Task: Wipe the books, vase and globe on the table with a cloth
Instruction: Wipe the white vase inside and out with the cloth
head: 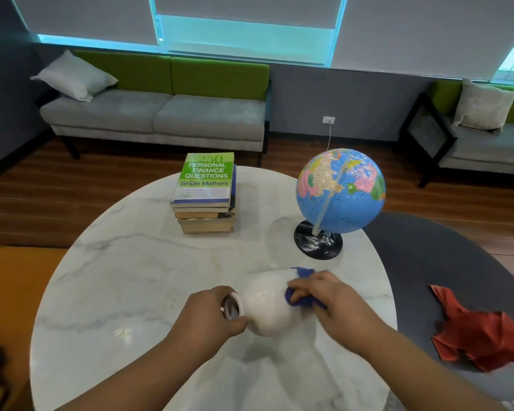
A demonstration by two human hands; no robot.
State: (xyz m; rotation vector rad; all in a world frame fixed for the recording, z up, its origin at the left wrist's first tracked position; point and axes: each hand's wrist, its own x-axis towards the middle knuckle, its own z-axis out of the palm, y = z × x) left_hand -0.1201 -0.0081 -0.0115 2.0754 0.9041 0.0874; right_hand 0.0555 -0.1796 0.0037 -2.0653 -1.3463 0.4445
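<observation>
A white vase [266, 304] lies tipped on its side near the front of the round marble table [125, 277], its mouth pointing left. My left hand [211, 314] grips the vase at its neck. My right hand [324, 295] holds a bunched blue cloth [297, 298] against the vase's right side. A stack of several books [205, 197] with a green cover on top stands at the table's far middle. A blue globe [341, 191] on a black base stands at the far right of the table.
A crumpled red cloth [478, 333] lies on a dark grey surface [428, 262] to the right of the table. Grey and green sofas line the far wall. A white cable runs from a wall socket [328, 119] down behind the globe.
</observation>
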